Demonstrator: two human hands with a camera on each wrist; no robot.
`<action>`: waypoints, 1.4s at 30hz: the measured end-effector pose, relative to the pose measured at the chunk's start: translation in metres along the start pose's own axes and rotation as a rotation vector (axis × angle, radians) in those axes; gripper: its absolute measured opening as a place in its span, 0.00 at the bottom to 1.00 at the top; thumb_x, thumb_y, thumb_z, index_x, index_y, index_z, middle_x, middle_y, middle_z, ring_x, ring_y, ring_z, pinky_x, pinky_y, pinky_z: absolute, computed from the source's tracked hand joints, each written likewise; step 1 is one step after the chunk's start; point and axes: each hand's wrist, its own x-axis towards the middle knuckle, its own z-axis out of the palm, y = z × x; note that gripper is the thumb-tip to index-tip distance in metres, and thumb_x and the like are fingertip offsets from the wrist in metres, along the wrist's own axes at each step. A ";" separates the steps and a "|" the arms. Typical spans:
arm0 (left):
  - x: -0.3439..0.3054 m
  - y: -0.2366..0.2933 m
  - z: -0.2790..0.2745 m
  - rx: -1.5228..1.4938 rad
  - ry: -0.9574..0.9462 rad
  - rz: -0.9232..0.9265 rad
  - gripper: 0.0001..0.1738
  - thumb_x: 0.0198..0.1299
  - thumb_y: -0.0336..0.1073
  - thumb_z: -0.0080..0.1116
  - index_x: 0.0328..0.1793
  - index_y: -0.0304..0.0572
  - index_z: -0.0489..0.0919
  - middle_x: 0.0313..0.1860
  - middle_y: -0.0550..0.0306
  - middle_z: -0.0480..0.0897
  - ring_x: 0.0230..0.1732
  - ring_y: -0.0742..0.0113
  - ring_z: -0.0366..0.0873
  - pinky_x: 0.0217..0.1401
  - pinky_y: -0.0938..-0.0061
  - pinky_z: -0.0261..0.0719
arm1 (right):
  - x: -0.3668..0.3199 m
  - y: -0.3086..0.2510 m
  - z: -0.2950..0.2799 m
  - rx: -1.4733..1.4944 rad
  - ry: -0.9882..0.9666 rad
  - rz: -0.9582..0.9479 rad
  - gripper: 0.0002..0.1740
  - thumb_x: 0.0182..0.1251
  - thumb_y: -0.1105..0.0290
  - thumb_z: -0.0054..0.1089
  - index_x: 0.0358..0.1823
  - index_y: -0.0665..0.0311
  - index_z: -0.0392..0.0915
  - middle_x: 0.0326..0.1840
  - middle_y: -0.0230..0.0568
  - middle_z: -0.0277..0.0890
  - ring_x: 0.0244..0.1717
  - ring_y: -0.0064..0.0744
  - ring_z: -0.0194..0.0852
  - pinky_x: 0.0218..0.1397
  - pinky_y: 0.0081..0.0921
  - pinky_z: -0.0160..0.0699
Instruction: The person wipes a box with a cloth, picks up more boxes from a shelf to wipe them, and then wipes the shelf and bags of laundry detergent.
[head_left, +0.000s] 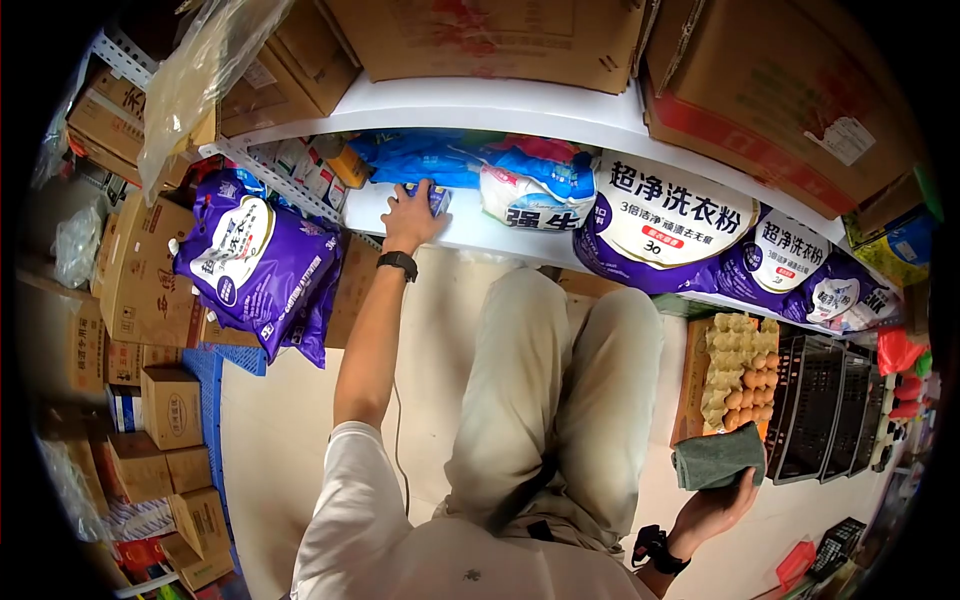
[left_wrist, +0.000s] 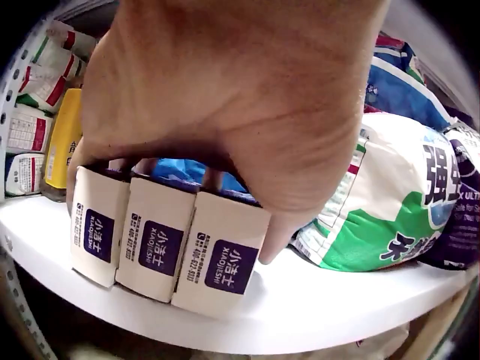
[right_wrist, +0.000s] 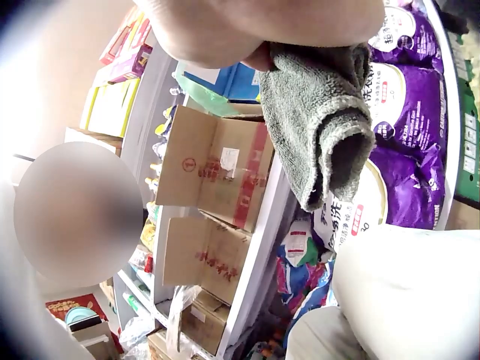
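Observation:
My left hand (head_left: 411,218) is over the white shelf (head_left: 470,228), gripping a row of three small white-and-purple boxes (left_wrist: 157,240) from above. Thumb and fingers span the row's two ends in the left wrist view. Right beside that hand lies a white, green and blue detergent bag (left_wrist: 382,191). Off to the right, low in the head view, my right hand (head_left: 712,512) holds a folded grey-green cloth (head_left: 718,458). The cloth hangs in loose folds in the right wrist view, away from the shelf.
Purple washing powder bags (head_left: 660,225) line the shelf's right part, and more purple bags (head_left: 260,260) hang over its left end. Cardboard boxes (head_left: 500,40) stand on the level above. Egg trays (head_left: 735,370) and black crates (head_left: 820,405) are at right.

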 end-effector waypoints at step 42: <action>-0.419 0.083 -0.075 -1.713 -0.203 0.185 0.20 0.85 0.39 0.57 0.70 0.29 0.81 0.61 0.49 0.90 0.57 0.61 0.90 0.61 0.68 0.90 | -0.051 -0.025 0.067 -0.067 -0.514 -0.202 0.27 0.80 0.69 0.53 0.72 0.80 0.78 0.75 0.59 0.80 0.77 0.48 0.77 0.85 0.46 0.68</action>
